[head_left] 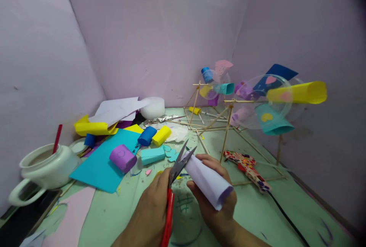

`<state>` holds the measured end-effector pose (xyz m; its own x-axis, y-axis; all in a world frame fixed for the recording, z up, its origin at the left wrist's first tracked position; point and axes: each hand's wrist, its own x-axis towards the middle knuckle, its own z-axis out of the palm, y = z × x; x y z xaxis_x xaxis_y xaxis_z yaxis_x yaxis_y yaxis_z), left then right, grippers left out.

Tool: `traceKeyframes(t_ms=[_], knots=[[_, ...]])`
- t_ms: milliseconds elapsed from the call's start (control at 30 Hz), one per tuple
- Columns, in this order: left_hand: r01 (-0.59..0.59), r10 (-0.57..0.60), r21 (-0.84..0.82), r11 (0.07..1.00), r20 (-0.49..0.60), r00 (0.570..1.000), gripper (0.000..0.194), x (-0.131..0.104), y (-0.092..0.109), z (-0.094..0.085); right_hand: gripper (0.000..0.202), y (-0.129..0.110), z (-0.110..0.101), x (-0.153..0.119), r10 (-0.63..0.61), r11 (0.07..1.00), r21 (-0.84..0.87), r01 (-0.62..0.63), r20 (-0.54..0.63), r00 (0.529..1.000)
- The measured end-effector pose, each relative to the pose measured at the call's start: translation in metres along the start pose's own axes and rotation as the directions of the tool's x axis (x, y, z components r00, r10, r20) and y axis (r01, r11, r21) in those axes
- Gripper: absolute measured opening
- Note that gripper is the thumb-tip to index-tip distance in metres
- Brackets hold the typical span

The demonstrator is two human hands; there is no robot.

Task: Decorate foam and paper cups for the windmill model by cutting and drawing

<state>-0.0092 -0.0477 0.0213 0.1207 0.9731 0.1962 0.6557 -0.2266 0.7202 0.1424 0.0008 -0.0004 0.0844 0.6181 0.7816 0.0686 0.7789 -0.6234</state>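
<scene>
Through the head camera I saw two bare hands at the near middle of a pale green work surface. My left hand (156,201) was closed around red-handled scissors (177,165), their blades spread a little apart and pointing away from me. My right hand (219,197) was curled around a white paper tube (208,180), thumb on its left side and fingers on its far right side. The tube slanted, its open end near and to the right, its far end at the blades; I could not tell whether paper lay between them.

Farther left, a purple paper roll (122,158) sat on a turquoise sheet (98,167), and a turquoise roll (153,156) lay to its right. A blue roll (146,135) and a yellow roll (161,135) were beyond. At the far left, white sheets (116,109) overlapped folded yellow paper (94,128). At left stood a white ceramic pot (51,169) with a red stick (57,138) in it; pink paper (74,214) lay nearer. On the right, a flower-patterned glue gun (253,170) rested beside the larger stick frame (225,134), which carried clear discs and coloured paper pieces. A smaller stick frame (195,104) stood farther back.
</scene>
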Motion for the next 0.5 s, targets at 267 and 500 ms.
traceKeyframes(t_ms=[267, 500], knots=[[0.010, 0.000, 0.083, 0.996, -0.109, 0.994, 0.047, -0.002, -0.014, 0.013, 0.045, 0.001, 0.000, -0.001, -0.033, 0.999, 0.001, 0.033, 0.009, 0.999], [-0.014, 0.035, 0.176, 0.984, -0.115, 0.993, 0.054, -0.003, -0.014, 0.014, 0.042, -0.001, 0.001, -0.003, -0.014, 1.000, -0.004, 0.015, 0.012, 1.000]])
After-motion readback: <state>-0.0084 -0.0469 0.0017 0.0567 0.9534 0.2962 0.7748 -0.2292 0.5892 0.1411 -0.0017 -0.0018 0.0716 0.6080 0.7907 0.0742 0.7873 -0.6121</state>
